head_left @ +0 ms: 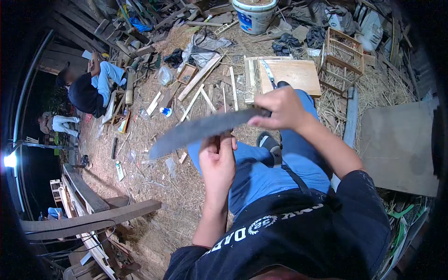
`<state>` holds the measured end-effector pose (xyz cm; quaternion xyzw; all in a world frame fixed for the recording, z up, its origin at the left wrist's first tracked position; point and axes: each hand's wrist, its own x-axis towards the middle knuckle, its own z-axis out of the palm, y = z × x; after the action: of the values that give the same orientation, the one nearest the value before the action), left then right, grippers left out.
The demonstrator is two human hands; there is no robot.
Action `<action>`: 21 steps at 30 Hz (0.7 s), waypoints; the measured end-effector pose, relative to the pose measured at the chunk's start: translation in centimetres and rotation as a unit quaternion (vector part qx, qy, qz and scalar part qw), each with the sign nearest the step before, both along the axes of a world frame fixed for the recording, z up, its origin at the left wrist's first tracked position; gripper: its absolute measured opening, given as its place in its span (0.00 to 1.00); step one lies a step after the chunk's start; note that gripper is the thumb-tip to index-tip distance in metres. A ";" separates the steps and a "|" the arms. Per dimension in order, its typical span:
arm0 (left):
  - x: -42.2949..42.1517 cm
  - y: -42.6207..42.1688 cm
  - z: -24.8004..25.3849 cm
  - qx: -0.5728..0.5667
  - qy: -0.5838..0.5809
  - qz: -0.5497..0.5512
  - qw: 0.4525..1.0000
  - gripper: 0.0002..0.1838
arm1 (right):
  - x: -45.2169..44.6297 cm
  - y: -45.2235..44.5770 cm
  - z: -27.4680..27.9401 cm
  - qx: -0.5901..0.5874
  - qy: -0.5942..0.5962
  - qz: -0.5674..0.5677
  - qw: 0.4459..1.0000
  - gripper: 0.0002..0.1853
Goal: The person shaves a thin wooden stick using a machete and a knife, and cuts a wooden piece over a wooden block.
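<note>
My right hand is wrapped round the handle of a large, broad knife, whose dark blade points left and looks slightly blurred. My left hand is just below the blade, its fingers curled and thumb raised. The blade partly hides those fingertips and whatever small thing is pinched there. Both hands are above my blue-trousered legs.
A wooden board with a saw lies ahead, beside a slatted wooden crate. A white bucket stands behind. Wood strips litter the straw-covered ground. Timber beams are lower left. Two people are at far left.
</note>
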<state>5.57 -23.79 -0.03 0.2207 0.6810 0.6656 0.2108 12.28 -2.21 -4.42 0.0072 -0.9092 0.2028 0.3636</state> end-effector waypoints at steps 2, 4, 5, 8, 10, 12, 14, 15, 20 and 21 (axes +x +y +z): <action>-0.1 0.0 0.1 -0.021 0.041 0.003 0.999 0.08 | 0.4 0.5 0.5 0.009 -0.024 -0.006 1.000 0.32; -0.1 -0.4 0.2 -0.028 0.023 0.013 0.999 0.07 | 0.2 1.6 -0.3 -0.024 -0.045 -0.037 0.998 0.30; -0.3 -0.4 0.2 -0.001 0.012 0.010 1.000 0.08 | -0.1 2.1 -0.8 -0.024 -0.045 -0.035 0.998 0.30; -0.3 -0.5 0.2 -0.012 0.022 0.018 1.000 0.08 | -0.3 2.9 -1.6 -0.095 -0.012 -0.112 0.989 0.34; -0.4 -0.4 -0.4 -0.024 0.045 0.014 0.999 0.07 | 0.6 1.1 -0.9 -0.069 -0.034 -0.072 0.994 0.32; 0.1 -0.3 0.3 -0.063 0.028 0.011 0.998 0.06 | 1.1 -0.6 -0.7 -0.024 -0.054 -0.012 0.998 0.31; 0.0 -0.3 -0.1 -0.075 0.055 0.016 0.996 0.07 | 1.1 -0.4 -0.7 0.006 -0.027 -0.019 0.999 0.33; -0.2 -0.4 -0.8 -0.048 0.098 0.018 0.994 0.08 | 0.9 -0.4 -0.6 0.035 0.000 -0.021 0.999 0.35; -0.4 -1.1 0.0 -0.024 0.037 0.002 0.999 0.08 | 0.6 3.7 -2.4 -0.154 -0.053 -0.168 0.972 0.32; -0.3 -1.1 -0.1 -0.033 0.040 0.003 0.999 0.08 | 0.8 3.5 -2.1 -0.153 -0.051 -0.168 0.972 0.32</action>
<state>5.25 -24.93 -0.08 0.2381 0.7114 0.6338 0.1882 13.03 1.34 -6.56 -0.2120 -0.8730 0.2756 0.3420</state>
